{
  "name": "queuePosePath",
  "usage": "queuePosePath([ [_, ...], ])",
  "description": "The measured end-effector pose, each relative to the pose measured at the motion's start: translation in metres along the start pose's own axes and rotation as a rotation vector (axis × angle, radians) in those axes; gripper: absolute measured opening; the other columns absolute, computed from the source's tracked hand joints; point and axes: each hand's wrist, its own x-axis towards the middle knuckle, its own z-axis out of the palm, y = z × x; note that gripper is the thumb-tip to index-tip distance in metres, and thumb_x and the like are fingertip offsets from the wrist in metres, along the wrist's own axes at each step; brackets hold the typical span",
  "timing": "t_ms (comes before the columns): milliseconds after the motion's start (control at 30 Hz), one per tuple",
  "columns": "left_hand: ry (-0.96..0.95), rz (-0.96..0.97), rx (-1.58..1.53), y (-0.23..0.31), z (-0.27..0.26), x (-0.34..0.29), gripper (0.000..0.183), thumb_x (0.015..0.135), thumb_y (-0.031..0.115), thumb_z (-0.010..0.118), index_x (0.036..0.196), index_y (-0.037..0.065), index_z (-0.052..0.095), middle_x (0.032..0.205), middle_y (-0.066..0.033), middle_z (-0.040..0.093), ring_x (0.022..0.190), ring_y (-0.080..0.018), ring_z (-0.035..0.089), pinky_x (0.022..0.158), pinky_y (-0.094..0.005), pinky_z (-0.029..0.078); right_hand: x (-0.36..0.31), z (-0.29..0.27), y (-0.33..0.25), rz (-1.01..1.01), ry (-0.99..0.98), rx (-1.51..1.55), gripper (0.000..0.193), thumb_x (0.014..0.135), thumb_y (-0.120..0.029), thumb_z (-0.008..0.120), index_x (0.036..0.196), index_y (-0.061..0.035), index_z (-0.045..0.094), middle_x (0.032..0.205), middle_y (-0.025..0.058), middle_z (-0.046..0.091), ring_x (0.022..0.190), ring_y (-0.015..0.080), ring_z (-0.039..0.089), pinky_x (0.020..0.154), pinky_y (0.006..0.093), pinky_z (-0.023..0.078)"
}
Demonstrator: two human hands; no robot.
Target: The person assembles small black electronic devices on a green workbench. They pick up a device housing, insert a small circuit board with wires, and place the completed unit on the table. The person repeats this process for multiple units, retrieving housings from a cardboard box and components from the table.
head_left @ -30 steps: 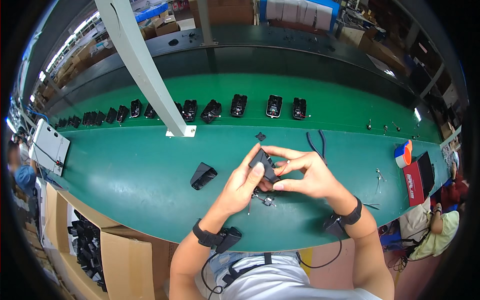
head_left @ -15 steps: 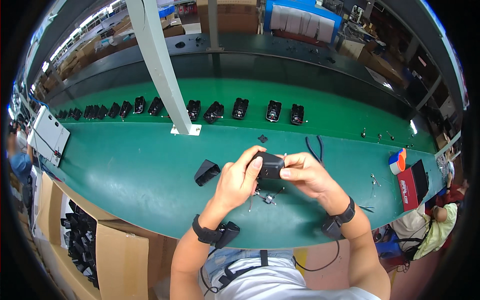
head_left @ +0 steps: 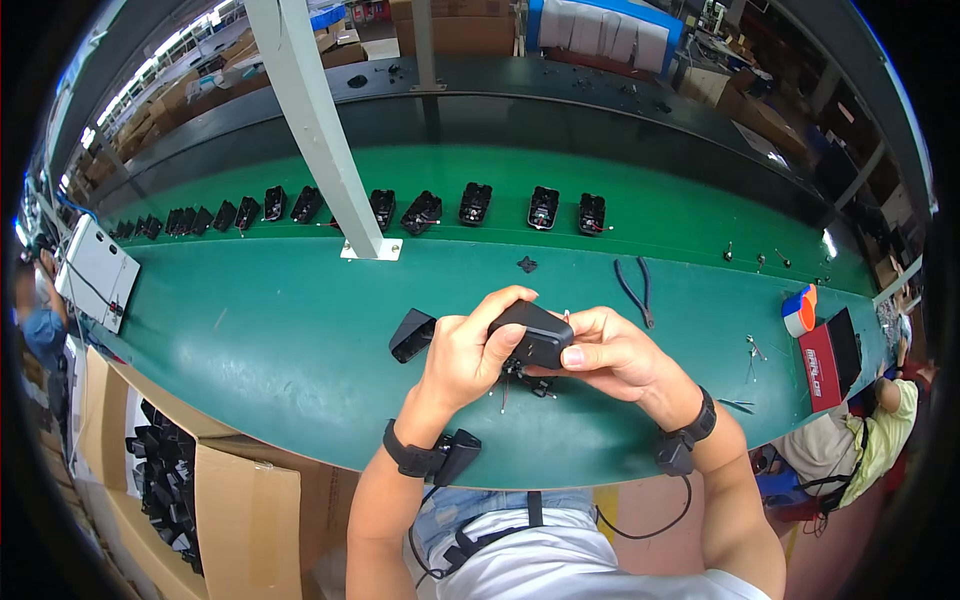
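Observation:
Between my two hands is a black plastic housing (head_left: 545,337), a rounded box shape with small slots in its end, raised over the green bench. My left hand (head_left: 468,350) grips its left side, thumb on top. The fingers of my right hand (head_left: 622,358) pinch its right end, where a bit of red and white wire shows. What lies inside the housing is hidden. Below it, small parts with wires (head_left: 538,386) lie on the bench, partly covered by my hands. Another black housing (head_left: 410,337) lies on its side left of my left hand.
Blue-handled pliers (head_left: 648,305) and a small black cross-shaped part (head_left: 527,264) lie beyond my hands. Several black housings (head_left: 475,204) line the far green strip, behind a metal post (head_left: 335,150). A red box (head_left: 822,372) stands right; a carton (head_left: 245,510) of black parts stands lower left.
The housing has tilted, showing more of its top and slotted end. My right hand has moved slightly clear of the pliers, which show more fully. The whole view has shifted a little.

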Motion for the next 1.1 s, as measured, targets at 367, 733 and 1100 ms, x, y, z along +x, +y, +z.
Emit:
queuePosePath([
  [367, 0.155, -0.135, 0.257, 0.03, -0.032, -0.008, 0.032, 0.09, 0.008, 0.071, 0.121, 0.003, 0.067, 0.052, 0.0005, 0.05, 0.046, -0.0052, 0.046, 0.047, -0.0259, 0.038, 0.003, -0.018, -0.048, -0.621, 0.38, -1.532, 0.032, 0.067, -0.011, 0.084, 0.097, -0.0036, 0.077, 0.141, 0.0143, 0.057, 0.13, 0.0352, 0.054, 0.108, 0.0424, 0.045],
  [733, 0.743, -0.475, 0.553, 0.088, -0.356, -0.187, 0.018, 0.102, 0.019, 0.057, 0.107, 0.003, 0.062, 0.058, 0.0058, 0.046, 0.044, -0.0033, 0.039, 0.041, -0.0203, 0.029, -0.006, -0.229, -0.1, -0.123, 0.743, -1.824, 0.028, 0.064, -0.012, 0.086, 0.086, -0.0055, 0.07, 0.14, 0.0133, 0.058, 0.129, 0.0352, 0.052, 0.11, 0.043, 0.043],
  [1100, 0.6, -1.268, 0.782, 0.074, -0.495, -0.453, 0.03, 0.085, 0.017, 0.071, 0.107, 0.0, 0.058, 0.086, -0.0055, 0.06, 0.076, -0.0151, 0.056, 0.07, -0.0305, 0.047, -0.008, -0.233, -0.095, -0.222, 0.7, -1.73, 0.039, 0.068, -0.021, 0.086, 0.101, -0.0073, 0.069, 0.146, 0.0144, 0.051, 0.133, 0.0355, 0.049, 0.112, 0.0452, 0.041],
])
